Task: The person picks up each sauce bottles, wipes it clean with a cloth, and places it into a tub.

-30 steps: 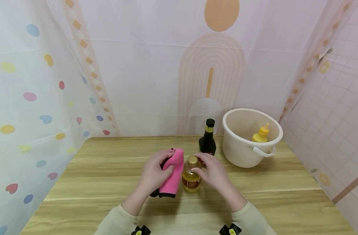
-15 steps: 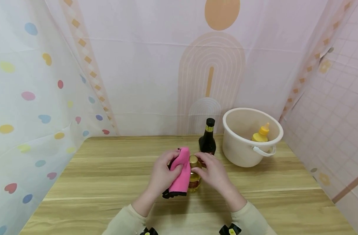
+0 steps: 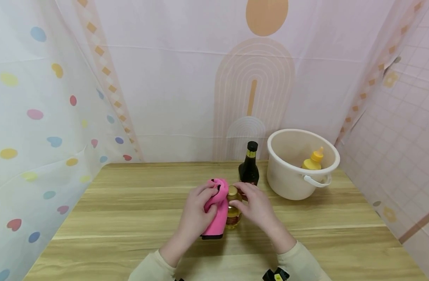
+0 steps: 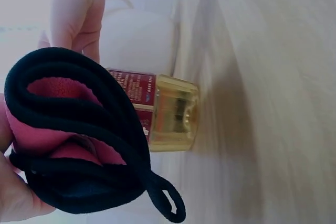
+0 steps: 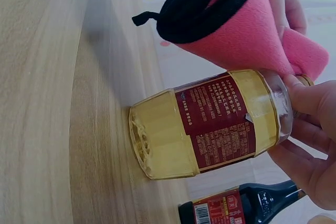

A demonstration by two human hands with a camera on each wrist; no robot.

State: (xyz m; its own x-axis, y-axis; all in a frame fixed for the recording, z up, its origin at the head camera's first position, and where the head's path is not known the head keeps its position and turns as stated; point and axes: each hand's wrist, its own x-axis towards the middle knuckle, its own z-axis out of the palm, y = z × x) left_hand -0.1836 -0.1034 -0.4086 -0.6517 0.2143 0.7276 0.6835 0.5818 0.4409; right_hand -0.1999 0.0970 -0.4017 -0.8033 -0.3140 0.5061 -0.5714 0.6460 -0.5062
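My left hand (image 3: 197, 212) grips a bunched pink cloth (image 3: 218, 222) with black edging and a small black loop. The cloth's folded layers fill much of the left wrist view. In the right wrist view the pink cloth lies right along the shoulder of a clear bottle of golden liquid (image 5: 220, 121) with a dark red label. Fingers and thumb of my right hand (image 3: 259, 208) hold that bottle around its neck, just below the gold cap (image 3: 232, 190). It stands on the wooden table, its left side hidden behind the cloth in the head view.
Just behind the right hand stands a dark sauce bottle (image 3: 249, 171) with a black cap. A cream bucket (image 3: 285, 185) at the back right holds a yellow squeeze bottle (image 3: 311, 163). Patterned curtains (image 3: 172, 97) border the wooden table (image 3: 123, 207) at the back and sides.
My left hand has moved right with the pink cloth, which now covers part of the golden bottle in the head view. The cloth's top has folded over. My right hand has stayed at the neck.
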